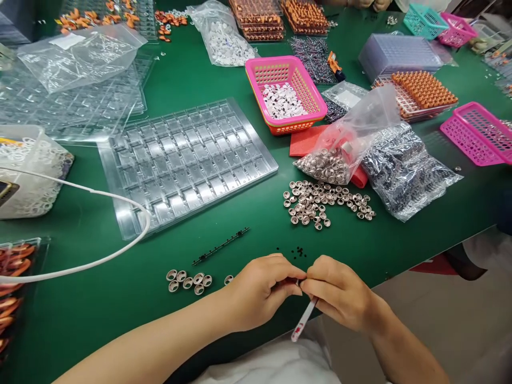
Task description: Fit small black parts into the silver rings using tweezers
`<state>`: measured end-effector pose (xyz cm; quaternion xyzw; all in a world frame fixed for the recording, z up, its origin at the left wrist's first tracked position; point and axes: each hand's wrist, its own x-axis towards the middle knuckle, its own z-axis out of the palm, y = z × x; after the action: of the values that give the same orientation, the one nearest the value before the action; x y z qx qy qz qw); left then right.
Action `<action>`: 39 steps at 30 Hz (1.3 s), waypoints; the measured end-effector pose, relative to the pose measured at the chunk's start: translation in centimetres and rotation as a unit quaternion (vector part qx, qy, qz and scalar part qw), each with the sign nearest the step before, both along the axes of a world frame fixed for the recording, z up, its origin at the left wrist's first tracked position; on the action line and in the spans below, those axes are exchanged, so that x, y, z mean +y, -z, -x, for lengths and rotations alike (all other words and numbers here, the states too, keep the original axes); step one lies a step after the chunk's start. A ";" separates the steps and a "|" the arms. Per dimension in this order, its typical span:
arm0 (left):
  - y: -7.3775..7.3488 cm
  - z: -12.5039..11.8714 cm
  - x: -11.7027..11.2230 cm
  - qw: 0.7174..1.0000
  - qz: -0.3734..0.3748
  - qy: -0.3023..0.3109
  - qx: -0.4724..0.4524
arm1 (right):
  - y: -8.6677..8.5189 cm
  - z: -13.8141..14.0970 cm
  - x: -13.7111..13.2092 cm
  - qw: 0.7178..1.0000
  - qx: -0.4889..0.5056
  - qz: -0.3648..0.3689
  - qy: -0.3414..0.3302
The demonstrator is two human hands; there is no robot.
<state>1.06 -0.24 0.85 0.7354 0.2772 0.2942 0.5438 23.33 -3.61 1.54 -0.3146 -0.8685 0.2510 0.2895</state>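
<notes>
My left hand [266,288] is closed in a pinch, its thumb and forefinger round something tiny that the fingers mostly hide. Its fingertips meet those of my right hand [340,290], which grips slim white tweezers [304,320] with red marks at the end; their tips are hidden. Just beyond the fingers lie several tiny black pieces [299,252]. Left of my left hand are several round metal cups [199,278] with holes, and one more cup [228,279] sits close to the wrist. A thin black strip [220,246] with small nubs lies behind them.
Loose metal cups [316,200] spread before an open plastic bag [328,165] of them. A clear moulded tray [188,165] lies left of centre, near a white cable [120,248]. Behind stands a pink basket [286,64] of white pieces. A silvery bag [408,165] lies right.
</notes>
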 end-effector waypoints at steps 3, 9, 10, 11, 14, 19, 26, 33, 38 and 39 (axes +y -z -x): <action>-0.4 0.1 0.3 0.997 0.076 -0.007 -0.011 | 0.7 -0.2 -0.7 0.987 0.107 0.055 0.106; -0.7 0.4 0.4 0.976 0.217 -0.023 0.013 | 2.2 0.1 -0.4 0.798 0.467 0.141 0.353; -0.7 0.4 0.4 0.973 0.230 -0.025 0.014 | 2.3 0.1 -0.1 0.764 0.510 0.168 0.358; -0.7 0.4 0.4 0.970 0.241 -0.026 0.014 | 2.4 0.1 0.1 0.734 0.540 0.193 0.363; -0.6 0.3 0.5 0.966 0.256 -0.030 0.011 | 2.3 -0.2 0.6 0.681 0.585 0.229 0.377; -0.4 0.1 0.6 0.965 0.262 -0.029 0.002 | 1.9 -0.4 0.8 0.676 0.587 0.239 0.377; -0.4 0.1 0.6 0.964 0.264 -0.024 0.001 | 1.8 -0.4 0.9 0.682 0.587 0.233 0.369; -0.4 0.0 0.7 0.971 0.236 -0.020 -0.007 | 1.8 -0.4 0.9 0.696 0.572 0.234 0.365; -0.1 0.0 0.6 0.977 0.210 -0.025 -0.018 | 1.8 -0.5 0.8 0.704 0.568 0.235 0.355; -0.1 -0.1 0.5 0.979 0.203 -0.027 -0.020 | 1.8 -0.5 0.8 0.706 0.567 0.235 0.354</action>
<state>1.12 0.28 0.91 0.5960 0.3399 0.2606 0.6793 23.84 -2.79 -0.26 -0.4550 -0.2786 0.4569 0.7118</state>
